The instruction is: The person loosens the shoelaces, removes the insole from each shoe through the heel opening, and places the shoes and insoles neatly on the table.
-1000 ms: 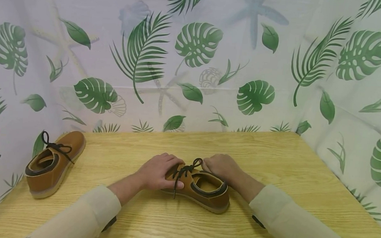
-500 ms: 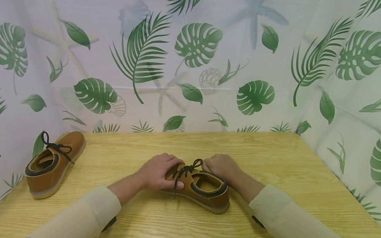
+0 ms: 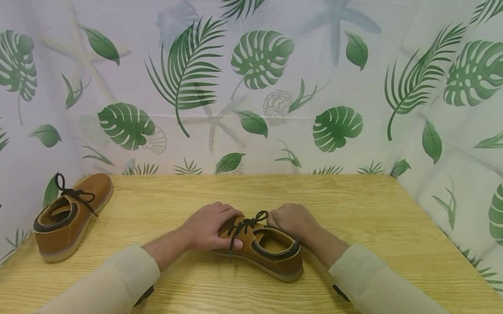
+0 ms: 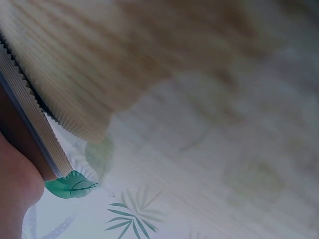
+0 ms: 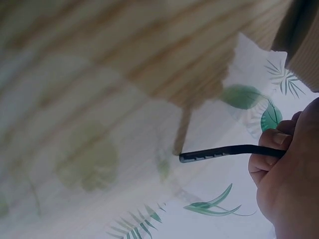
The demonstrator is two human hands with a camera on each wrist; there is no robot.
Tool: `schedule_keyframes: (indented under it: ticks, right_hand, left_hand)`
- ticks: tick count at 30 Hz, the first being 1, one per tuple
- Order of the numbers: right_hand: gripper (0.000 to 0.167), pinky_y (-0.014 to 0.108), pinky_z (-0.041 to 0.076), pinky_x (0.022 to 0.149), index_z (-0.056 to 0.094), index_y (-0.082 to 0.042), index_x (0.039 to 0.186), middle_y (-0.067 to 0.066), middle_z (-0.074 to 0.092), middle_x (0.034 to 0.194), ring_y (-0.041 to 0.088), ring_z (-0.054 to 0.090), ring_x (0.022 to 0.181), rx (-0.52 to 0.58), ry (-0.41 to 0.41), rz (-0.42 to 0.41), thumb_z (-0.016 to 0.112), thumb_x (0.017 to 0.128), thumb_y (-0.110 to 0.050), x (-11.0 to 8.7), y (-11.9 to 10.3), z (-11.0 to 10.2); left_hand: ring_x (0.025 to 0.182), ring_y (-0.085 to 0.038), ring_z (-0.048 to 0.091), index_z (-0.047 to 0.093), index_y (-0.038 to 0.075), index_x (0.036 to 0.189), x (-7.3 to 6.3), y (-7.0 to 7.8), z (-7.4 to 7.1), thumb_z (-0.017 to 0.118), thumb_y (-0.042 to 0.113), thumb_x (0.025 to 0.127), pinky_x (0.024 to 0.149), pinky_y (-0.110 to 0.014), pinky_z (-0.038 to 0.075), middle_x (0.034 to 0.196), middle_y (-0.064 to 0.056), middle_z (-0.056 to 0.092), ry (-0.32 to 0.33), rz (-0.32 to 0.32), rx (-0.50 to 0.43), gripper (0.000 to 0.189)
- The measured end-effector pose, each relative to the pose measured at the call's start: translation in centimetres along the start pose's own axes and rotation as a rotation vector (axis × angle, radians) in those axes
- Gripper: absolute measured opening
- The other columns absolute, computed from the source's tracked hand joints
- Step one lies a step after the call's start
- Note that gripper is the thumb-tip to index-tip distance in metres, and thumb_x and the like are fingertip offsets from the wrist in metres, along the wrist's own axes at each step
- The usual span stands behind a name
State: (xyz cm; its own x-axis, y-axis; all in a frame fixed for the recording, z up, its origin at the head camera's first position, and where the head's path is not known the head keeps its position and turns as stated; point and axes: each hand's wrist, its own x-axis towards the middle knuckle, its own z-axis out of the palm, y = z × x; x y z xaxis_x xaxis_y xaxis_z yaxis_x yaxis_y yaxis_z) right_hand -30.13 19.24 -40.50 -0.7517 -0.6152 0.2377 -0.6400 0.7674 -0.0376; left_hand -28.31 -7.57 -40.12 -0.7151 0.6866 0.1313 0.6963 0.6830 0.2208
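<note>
A brown shoe [image 3: 266, 261] with a dark collar sits on the wooden table, its heel toward the lower right. My left hand [image 3: 210, 225] grips its front part, thumb on the near side and fingers over the far side. In the left wrist view, the shoe's ribbed sole edge [image 4: 37, 112] shows beside the hand. Black laces are tied over the tongue, with a loop [image 3: 262, 216] and a hanging end [image 3: 231, 252]. Behind the shoe, my right hand [image 3: 292, 222] is curled. The right wrist view shows it pinching a black shoelace [image 5: 224, 151], whose tip sticks out.
A second brown shoe [image 3: 72, 218] with a black bow stands at the table's left edge, toe pointing away. White cloth [image 3: 287, 145] printed with green leaves hangs behind the table [image 3: 340, 196] and along both sides.
The lace loop's top has dropped very slightly. Both hands and both shoes look unmoved.
</note>
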Motion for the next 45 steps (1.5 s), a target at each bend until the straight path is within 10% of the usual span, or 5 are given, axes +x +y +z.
schedule_keyframes:
  ticks: [45]
  right_hand:
    - [0.035, 0.031, 0.040, 0.047, 0.047, -0.020, 0.056, -0.007, 0.040, 0.054, 0.012, 0.039, 0.052, 0.047, -0.091, 0.112, 0.048, 0.091, -0.020, -0.06, -0.26, -0.36]
  left_hand:
    - [0.118, -0.023, 0.055, 0.053, 0.021, 0.141, 0.05, -0.27, 0.38, 0.054, 0.073, 0.087, 0.096, -0.045, 0.046, 0.136, -0.002, 0.059, 0.020, 0.010, 0.008, 0.075]
